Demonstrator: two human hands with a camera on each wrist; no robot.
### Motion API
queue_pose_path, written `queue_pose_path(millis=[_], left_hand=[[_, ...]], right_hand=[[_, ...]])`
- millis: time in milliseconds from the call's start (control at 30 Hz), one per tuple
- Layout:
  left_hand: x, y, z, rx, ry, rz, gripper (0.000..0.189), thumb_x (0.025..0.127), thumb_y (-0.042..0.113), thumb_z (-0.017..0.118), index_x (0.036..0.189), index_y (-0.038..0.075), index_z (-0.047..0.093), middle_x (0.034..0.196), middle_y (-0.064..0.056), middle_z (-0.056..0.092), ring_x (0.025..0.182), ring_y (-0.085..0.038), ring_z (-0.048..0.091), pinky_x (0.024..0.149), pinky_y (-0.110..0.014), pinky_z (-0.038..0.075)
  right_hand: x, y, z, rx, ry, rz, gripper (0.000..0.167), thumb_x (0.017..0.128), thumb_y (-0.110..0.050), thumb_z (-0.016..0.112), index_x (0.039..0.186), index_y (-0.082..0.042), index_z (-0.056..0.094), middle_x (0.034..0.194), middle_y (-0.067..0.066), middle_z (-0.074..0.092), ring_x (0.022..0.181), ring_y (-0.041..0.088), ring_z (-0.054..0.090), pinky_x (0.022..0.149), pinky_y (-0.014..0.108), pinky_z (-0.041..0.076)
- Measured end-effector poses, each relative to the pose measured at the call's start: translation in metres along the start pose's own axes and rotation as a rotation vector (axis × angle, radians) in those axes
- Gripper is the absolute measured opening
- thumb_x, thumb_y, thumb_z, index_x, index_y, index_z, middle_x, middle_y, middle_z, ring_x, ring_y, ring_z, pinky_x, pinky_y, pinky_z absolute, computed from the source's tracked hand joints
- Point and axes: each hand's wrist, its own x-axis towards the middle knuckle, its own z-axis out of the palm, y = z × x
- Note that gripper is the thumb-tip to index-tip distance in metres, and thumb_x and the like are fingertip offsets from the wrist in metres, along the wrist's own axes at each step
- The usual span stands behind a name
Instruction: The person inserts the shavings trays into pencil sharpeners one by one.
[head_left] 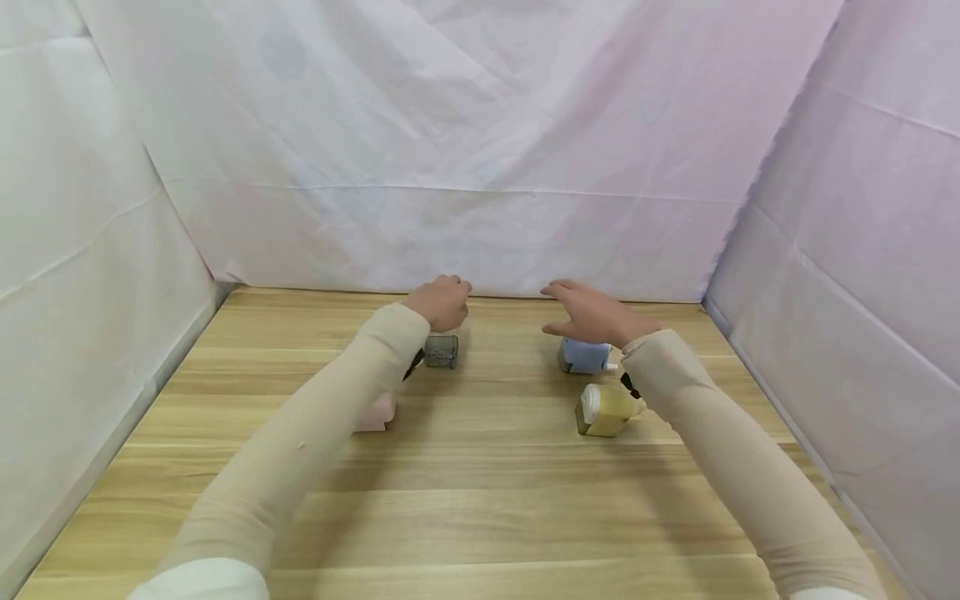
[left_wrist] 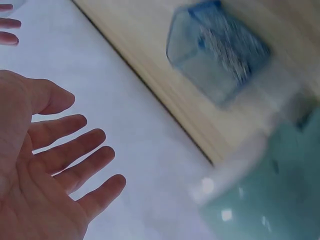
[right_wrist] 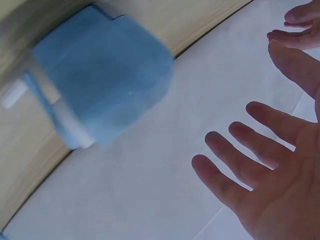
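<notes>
My left hand [head_left: 441, 302] hovers over the far part of the table, above a see-through dark box [head_left: 441, 352]. In the left wrist view its fingers are spread and relaxed, and the clear box [left_wrist: 215, 55] has a bluish tint with speckled contents. My right hand [head_left: 592, 313] is raised over a blue boxy thing [head_left: 585, 357] with a small white part sticking out, resembling a desk pencil sharpener. Loosely spread fingers and an empty palm show in the right wrist view, beside the blurred blue thing [right_wrist: 105, 75]. Neither hand touches anything.
A yellow boxy thing [head_left: 606, 410] with a white round face stands near the right wrist. A pink one [head_left: 378, 412] is partly hidden by the left sleeve. White cloth [head_left: 480, 150] hangs behind the wooden table [head_left: 480, 500]. A blurred teal shape [left_wrist: 275, 190] shows in the left wrist view.
</notes>
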Motion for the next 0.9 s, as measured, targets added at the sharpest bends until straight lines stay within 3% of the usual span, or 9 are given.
queue_pose_path(millis=[200, 533, 900], left_hand=[[-0.017, -0.019, -0.023, 0.023, 0.014, -0.026, 0.050, 0.114, 0.014, 0.043, 0.160, -0.005, 0.042, 0.160, -0.027, 0.049, 0.149, -0.043, 0.048, 0.119, -0.053, 0.049], [-0.044, -0.048, -0.046, 0.047, 0.019, -0.054, 0.052, 0.114, 0.017, 0.044, 0.159, -0.010, 0.040, 0.160, -0.033, 0.046, 0.149, -0.047, 0.047, 0.122, -0.058, 0.044], [-0.067, -0.063, -0.042, 0.074, 0.032, -0.037, 0.051, 0.113, 0.016, 0.050, 0.155, -0.012, 0.044, 0.151, -0.035, 0.054, 0.141, -0.049, 0.054, 0.117, -0.059, 0.049]], right_hand=[[0.015, -0.023, -0.009, -0.004, 0.022, -0.017, 0.076, 0.108, -0.036, 0.068, 0.166, -0.001, 0.035, 0.173, 0.026, 0.031, 0.159, 0.045, 0.035, 0.127, 0.061, 0.037], [0.041, -0.056, -0.009, 0.034, 0.027, -0.023, 0.079, 0.108, -0.041, 0.066, 0.169, -0.005, 0.031, 0.175, 0.022, 0.028, 0.162, 0.040, 0.031, 0.128, 0.058, 0.036], [0.065, -0.076, 0.026, 0.099, 0.048, -0.053, 0.077, 0.108, -0.044, 0.065, 0.169, -0.008, 0.033, 0.172, 0.020, 0.035, 0.155, 0.039, 0.044, 0.124, 0.056, 0.043]])
